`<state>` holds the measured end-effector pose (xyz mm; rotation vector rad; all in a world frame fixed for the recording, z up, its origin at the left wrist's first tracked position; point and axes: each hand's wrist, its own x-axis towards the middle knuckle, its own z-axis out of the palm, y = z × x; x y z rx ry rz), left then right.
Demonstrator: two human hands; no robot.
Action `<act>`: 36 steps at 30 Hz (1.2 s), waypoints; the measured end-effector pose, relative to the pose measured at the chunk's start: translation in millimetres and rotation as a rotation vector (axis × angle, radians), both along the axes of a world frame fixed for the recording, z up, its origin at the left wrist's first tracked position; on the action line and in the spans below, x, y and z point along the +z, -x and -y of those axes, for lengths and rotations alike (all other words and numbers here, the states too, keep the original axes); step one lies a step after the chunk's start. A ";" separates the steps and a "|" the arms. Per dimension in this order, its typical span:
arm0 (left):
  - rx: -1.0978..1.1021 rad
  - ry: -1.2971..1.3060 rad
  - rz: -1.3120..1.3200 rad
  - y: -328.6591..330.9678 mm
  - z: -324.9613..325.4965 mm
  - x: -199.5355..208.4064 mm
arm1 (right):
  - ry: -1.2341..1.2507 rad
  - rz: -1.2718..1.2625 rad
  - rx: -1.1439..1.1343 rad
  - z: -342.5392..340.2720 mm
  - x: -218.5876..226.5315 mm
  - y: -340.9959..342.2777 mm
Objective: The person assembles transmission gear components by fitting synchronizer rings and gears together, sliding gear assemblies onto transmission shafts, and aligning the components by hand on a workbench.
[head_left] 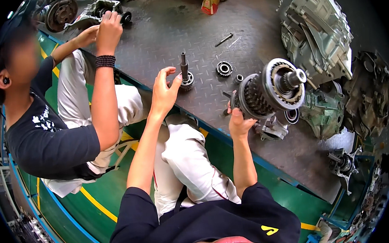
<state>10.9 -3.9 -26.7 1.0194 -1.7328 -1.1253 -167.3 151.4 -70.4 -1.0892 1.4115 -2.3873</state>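
Observation:
My right hand (240, 123) is wrapped round the lower end of a gear shaft assembly (255, 94), a stack of toothed gears and rings, held tilted above the table's near edge. Beside a thin upright shaft with a bearing at its foot (184, 68), my left hand (163, 93) is open, thumb and fingers apart. Its fingertips come close to that shaft; whether they touch it I cannot tell. A loose ring-shaped bearing (223, 69) and a small dark sleeve (239, 78) lie between the two hands on the metal table (166, 37).
A co-worker (55, 131) sits at left, hands at a housing (99, 13). A long bolt (224, 40) and an orange-red jar (211, 0) are farther back. Large silver (317, 34) and greenish casings (322, 110) stand at right. A small metal housing (271, 129) sits below the gears.

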 end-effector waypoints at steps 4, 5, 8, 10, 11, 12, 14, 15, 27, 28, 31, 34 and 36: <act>0.235 0.544 0.006 14.6 -24.9 24.7 | 0.041 0.089 -0.018 -5.1 4.8 7.1; 0.173 0.625 0.012 17.4 -29.7 29.5 | 0.056 0.087 -0.031 -6.4 7.2 6.4; -0.234 0.658 0.030 49.0 -40.5 37.3 | 0.063 0.144 -0.018 -8.7 20.1 -1.2; -0.391 0.587 0.072 72.6 -41.8 31.5 | 0.078 0.165 0.025 -6.8 23.6 -1.8; -0.430 0.525 0.090 84.4 -41.5 29.8 | 0.081 0.158 0.014 -7.2 21.7 1.6; -0.410 0.544 0.134 92.1 -36.7 23.5 | 0.074 0.150 0.021 -9.4 19.5 2.5; -0.338 0.556 0.283 108.7 -21.5 12.8 | 0.070 0.166 0.020 -12.0 16.6 2.3; -0.286 0.578 0.361 116.0 -15.7 8.8 | 0.048 0.122 -0.001 -12.8 7.2 6.1; -0.289 0.471 0.458 119.9 6.4 34.7 | 0.037 0.004 -0.050 -14.7 45.9 -12.8; -0.276 0.420 0.327 116.3 0.4 57.2 | 0.041 -0.038 -0.045 -16.6 44.8 -7.1; -0.280 0.331 0.068 97.2 -20.9 136.2 | 0.071 0.079 0.017 -18.8 59.0 -5.1; -0.394 0.344 -0.153 77.1 -43.0 199.1 | 0.026 0.089 0.037 -18.3 55.9 -3.3; -0.505 0.322 -0.259 66.5 -58.3 229.2 | 0.001 0.074 0.062 -18.5 55.4 -0.6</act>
